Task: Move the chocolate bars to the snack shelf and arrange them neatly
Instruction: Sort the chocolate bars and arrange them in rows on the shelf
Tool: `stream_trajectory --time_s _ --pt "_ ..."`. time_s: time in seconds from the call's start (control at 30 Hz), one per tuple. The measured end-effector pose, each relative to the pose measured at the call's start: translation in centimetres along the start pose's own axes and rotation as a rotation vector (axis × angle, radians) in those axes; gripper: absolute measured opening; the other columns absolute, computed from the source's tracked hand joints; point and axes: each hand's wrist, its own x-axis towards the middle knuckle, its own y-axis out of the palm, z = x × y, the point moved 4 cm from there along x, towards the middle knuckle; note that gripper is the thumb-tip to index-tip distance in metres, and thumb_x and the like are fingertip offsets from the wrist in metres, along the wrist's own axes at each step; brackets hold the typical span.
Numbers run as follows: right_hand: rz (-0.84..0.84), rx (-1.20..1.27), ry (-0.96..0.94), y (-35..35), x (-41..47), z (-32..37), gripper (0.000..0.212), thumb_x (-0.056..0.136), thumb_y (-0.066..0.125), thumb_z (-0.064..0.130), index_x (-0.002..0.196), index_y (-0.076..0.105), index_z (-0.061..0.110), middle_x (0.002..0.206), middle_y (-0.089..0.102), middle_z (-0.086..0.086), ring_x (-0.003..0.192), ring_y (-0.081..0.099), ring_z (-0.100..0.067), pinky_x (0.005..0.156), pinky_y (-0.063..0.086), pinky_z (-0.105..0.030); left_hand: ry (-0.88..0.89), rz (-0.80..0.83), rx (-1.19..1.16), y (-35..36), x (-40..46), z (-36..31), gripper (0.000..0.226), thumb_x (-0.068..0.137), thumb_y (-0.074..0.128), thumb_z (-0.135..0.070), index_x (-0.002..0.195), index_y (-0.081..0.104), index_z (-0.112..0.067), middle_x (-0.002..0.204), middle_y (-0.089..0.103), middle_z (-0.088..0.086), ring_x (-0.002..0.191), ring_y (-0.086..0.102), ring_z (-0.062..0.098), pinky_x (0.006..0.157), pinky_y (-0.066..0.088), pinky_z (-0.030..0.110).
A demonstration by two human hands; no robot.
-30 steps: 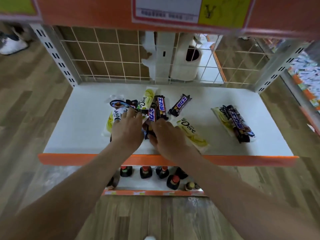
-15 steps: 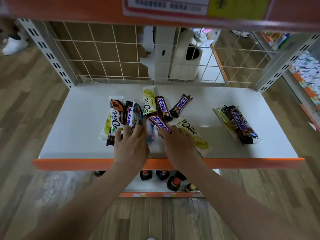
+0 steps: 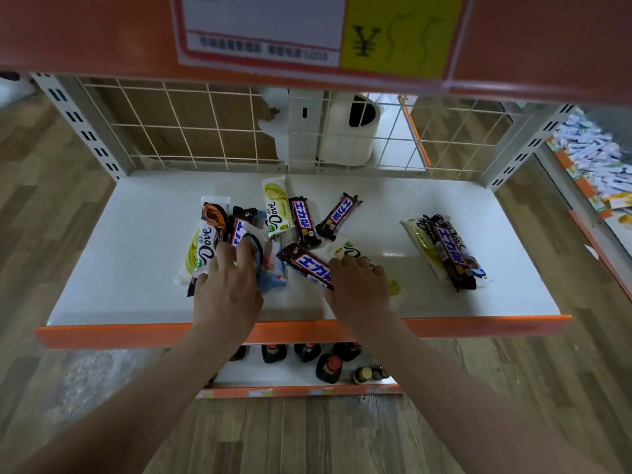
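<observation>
The white snack shelf (image 3: 136,268) has an orange front lip and holds a loose heap of chocolate bars. My left hand (image 3: 227,289) lies on the heap's left part. Its fingers press on a brown-and-white Dove bar (image 3: 208,244), a Snickers bar and a blue-wrapped bar (image 3: 272,278). My right hand (image 3: 359,285) rests on a pale yellow Dove bar (image 3: 355,251), thumb touching the end of a slanted Snickers bar (image 3: 306,265). Behind lie a green Dove bar (image 3: 277,206) and two more Snickers bars (image 3: 303,222). A separate small stack (image 3: 448,251) sits at the right.
An orange upper shelf with a price label (image 3: 307,29) overhangs the top. A wire grid back (image 3: 171,124) closes the rear, with a white bin (image 3: 349,131) behind it. Dark bottles (image 3: 328,367) stand on the lower shelf. Another rack with packets (image 3: 598,159) is at the right.
The heap has spread out from under my hands. My hands have drawn apart, left hand leftward and right hand rightward, uncovering the slanted Snickers bar. The view has dropped closer to the shelf.
</observation>
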Motion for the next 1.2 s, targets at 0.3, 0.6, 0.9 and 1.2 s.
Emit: stream_trajectory --time_s 0.3,0.6,0.9,1.2 --pt "0.022 0.002 -0.026 -0.3 -0.1 -0.5 0.033 0.091 0.051 0.024 0.123 0.047 0.018 0.122 0.053 -0.001 0.117 0.046 -0.023 0.094 0.035 -0.038 -0.112 -0.041 -0.036 -0.7 0.7 0.4 0.035 0.082 0.06 -0.025 0.105 0.04 -0.008 0.104 0.051 0.011 0.092 0.057 0.032 0.066 0.038 0.036" --pt "0.02 0.035 -0.032 -0.3 0.4 -0.8 0.035 0.091 0.055 0.031 0.122 0.049 0.017 0.121 0.054 -0.002 0.115 0.049 -0.023 0.095 0.037 -0.039 -0.049 -0.123 -0.194 -0.7 -0.1 -1.1 0.034 0.087 0.052 -0.028 0.106 0.044 -0.001 0.095 0.053 0.016 0.083 0.056 0.036 0.066 0.042 0.041" --pt "-0.046 -0.054 -0.079 -0.3 0.4 -2.0 0.045 0.086 0.06 0.015 0.127 0.047 0.028 0.129 0.048 0.005 0.121 0.041 -0.019 0.1 0.029 -0.041 0.372 -0.035 0.089 0.4 0.6 -1.5 0.049 0.083 0.06 -0.021 0.129 0.048 -0.009 0.118 0.058 0.009 0.109 0.052 0.029 0.089 0.04 0.044" --pt "0.015 0.062 -0.11 0.0 0.5 -3.1 0.048 0.085 0.059 0.044 0.129 0.047 0.029 0.128 0.049 0.009 0.118 0.043 -0.015 0.096 0.031 -0.036 0.277 -0.13 0.064 0.4 1.3 -0.2 0.048 0.069 0.078 -0.038 0.106 0.064 -0.01 0.1 0.06 0.011 0.095 0.055 0.034 0.078 0.042 0.047"
